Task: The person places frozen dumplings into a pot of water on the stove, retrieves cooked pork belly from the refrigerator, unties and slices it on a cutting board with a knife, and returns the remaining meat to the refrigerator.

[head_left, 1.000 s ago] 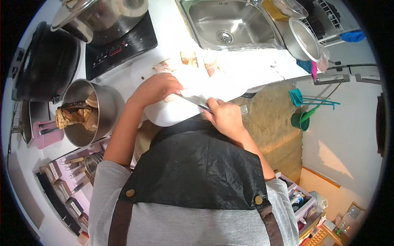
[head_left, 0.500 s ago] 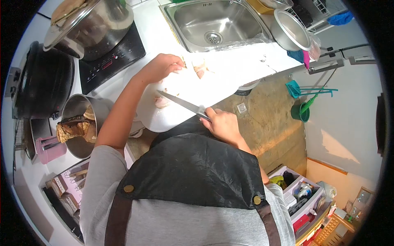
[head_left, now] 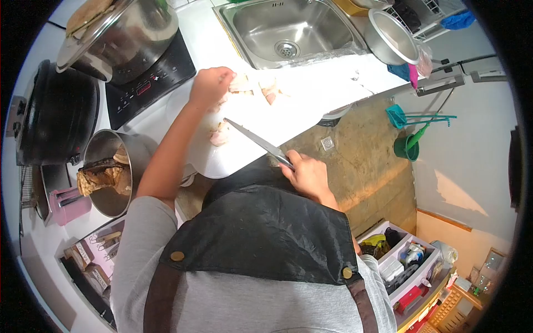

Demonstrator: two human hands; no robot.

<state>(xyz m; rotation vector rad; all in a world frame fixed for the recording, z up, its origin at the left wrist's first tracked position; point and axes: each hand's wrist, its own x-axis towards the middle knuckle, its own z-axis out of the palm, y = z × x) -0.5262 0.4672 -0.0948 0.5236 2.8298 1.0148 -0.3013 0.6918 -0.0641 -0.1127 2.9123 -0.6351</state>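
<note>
My right hand (head_left: 308,176) grips a kitchen knife (head_left: 260,144) by its handle. The blade points up and left over a white cutting board (head_left: 208,164), its tip close to a small pale chunk of meat (head_left: 220,135). On the board's far side my left hand (head_left: 212,86) is closed, fingertips drawn together; what they hold, if anything, cannot be made out. Right beside those fingers lies a pale piece of meat (head_left: 241,84), and another piece with a browner end (head_left: 269,91) rests farther right. Glare washes out much of the board.
A steel sink (head_left: 294,33) is set behind the board. To the left stand an induction cooker (head_left: 150,72) with a large pot (head_left: 133,39), a black oval roaster (head_left: 58,116) and a steel pot (head_left: 111,205) containing browned meat. A metal basin (head_left: 391,39) sits at right.
My left hand has lifted and turned slightly left, showing more of the meat beside it. The knife and my right hand have shifted a little to the right.
</note>
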